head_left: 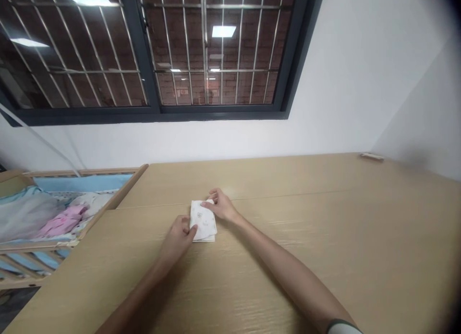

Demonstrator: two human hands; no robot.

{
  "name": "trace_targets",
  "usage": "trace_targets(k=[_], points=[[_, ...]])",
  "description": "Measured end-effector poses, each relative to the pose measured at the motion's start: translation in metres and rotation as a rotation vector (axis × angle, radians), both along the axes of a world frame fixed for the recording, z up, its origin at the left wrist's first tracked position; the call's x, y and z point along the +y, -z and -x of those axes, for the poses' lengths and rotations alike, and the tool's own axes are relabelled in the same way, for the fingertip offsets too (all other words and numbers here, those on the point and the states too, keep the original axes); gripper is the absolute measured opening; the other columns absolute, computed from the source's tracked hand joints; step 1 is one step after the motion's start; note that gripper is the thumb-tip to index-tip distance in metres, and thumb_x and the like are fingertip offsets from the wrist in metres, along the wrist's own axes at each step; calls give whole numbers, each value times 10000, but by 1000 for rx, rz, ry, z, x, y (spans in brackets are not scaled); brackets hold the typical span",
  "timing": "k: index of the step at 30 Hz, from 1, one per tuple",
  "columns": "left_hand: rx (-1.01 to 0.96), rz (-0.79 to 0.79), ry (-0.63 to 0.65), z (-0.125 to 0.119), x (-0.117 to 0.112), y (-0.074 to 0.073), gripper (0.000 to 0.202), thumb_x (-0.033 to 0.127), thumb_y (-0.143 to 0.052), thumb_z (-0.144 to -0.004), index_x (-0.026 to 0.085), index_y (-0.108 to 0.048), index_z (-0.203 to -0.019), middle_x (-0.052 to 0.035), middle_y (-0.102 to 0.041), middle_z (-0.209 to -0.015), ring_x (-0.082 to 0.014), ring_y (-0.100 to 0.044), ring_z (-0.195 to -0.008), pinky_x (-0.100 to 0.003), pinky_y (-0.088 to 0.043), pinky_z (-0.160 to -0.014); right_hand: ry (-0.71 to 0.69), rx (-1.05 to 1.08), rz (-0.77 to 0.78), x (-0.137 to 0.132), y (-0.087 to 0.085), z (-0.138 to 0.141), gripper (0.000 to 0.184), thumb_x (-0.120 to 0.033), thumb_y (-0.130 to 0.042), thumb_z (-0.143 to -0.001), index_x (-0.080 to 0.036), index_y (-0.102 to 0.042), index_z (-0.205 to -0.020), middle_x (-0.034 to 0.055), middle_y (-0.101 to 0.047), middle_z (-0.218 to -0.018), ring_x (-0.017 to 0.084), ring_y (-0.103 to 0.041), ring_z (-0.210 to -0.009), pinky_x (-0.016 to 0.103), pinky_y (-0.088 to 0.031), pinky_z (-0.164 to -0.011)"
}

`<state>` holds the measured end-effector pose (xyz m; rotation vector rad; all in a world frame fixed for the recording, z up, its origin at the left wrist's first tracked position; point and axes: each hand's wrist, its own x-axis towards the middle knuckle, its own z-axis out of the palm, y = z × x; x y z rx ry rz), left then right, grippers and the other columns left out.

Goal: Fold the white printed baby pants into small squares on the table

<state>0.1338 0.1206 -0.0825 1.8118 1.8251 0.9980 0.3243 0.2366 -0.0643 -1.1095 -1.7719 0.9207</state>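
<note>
A small folded white cloth [203,222] with a faint print lies on the light wooden table [324,238], a little left of its middle. My left hand [179,239] rests at the cloth's near left corner, its fingers curled and the thumb pressing on the edge. My right hand [221,205] lies over the cloth's far right edge, fingertips pinching or pressing the top layer. Both forearms reach in from the bottom of the view.
A wooden cot [54,218] with pink, grey and blue clothes stands left of the table, against its edge. A small flat object [371,156] lies at the table's far right corner. A white wall and a barred window [162,50] rise behind.
</note>
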Motion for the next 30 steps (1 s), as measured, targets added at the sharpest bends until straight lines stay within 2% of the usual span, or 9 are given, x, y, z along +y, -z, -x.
trace_targets(k=[3, 6, 8, 11, 13, 15, 19, 25, 30], points=[[130, -10, -37, -2, -1, 4, 259, 410, -524, -931, 214, -556, -1097, -15, -665, -701, -251, -676, -708, -325, -449, -655, 26, -65, -10, 4, 19, 2, 455, -449, -759, -794, -180, -558, -1100, 65, -649, -1022, 195, -633, -881, 334, -531, -774], [261, -75, -65, -11, -11, -2, 257, 461, -525, -931, 222, -611, -976, -91, -673, -782, -319, -668, -838, -396, -469, -749, 3, -178, -159, 0, 14, 2, 403, -410, -643, -910, -163, -566, -1219, 143, -628, -1238, 248, -604, -1139, 421, -495, -975], [385, -200, -26, -23, -23, -4, 320, 492, -490, -956, 213, -637, -1009, -144, -684, -901, -343, -652, -924, -442, -484, -812, -133, -300, -289, -10, -1, 2, 432, -403, -548, -983, -183, -540, -1354, 165, -523, -1453, 270, -474, -1361, 468, -385, -1122], [529, -389, 94, -46, -42, 3, 433, 482, -449, -980, 170, -604, -1237, -202, -653, -1192, -374, -612, -1102, -503, -499, -915, -483, -431, -358, -32, -24, 5, 468, -445, -441, -1041, -290, -485, -1480, 64, -365, -1617, 242, -304, -1502, 458, -269, -1213], [562, -418, 135, -57, -50, 13, 483, 485, -447, -981, 141, -584, -1290, -216, -627, -1264, -398, -580, -1179, -548, -498, -955, -652, -452, -327, -44, -28, 9, 459, -464, -429, -1047, -339, -496, -1483, 6, -373, -1614, 221, -298, -1508, 430, -250, -1228], [597, -408, 144, -62, -53, 23, 487, 511, -436, -986, 135, -629, -1228, -214, -662, -1184, -402, -600, -1147, -570, -511, -947, -707, -466, -267, -49, -22, 13, 439, -479, -470, -1030, -347, -556, -1440, -7, -435, -1576, 220, -337, -1492, 417, -251, -1230], [625, -400, 161, -59, -50, 33, 517, 543, -419, -993, 128, -658, -1188, -222, -670, -1162, -398, -613, -1145, -561, -526, -954, -667, -507, -229, -41, -2, 13, 424, -491, -509, -1012, -355, -595, -1404, -1, -482, -1540, 226, -354, -1483, 447, -226, -1237], [610, -421, 150, -56, -43, 41, 580, 564, -385, -994, 154, -550, -1369, -228, -610, -1341, -408, -556, -1262, -562, -509, -990, -523, -523, -321, -14, 9, -1, 481, -423, -464, -1037, -364, -448, -1514, -18, -360, -1611, 217, -258, -1524, 482, -131, -1262], [532, -358, 161, -57, -45, 41, 605, 538, -426, -985, 106, -519, -1399, -263, -561, -1394, -434, -521, -1296, -579, -476, -1012, -433, -559, -314, -2, 18, -6, 547, -449, -313, -1073, -253, -332, -1584, 46, -247, -1659, 212, -161, -1550, 461, -96, -1266]])
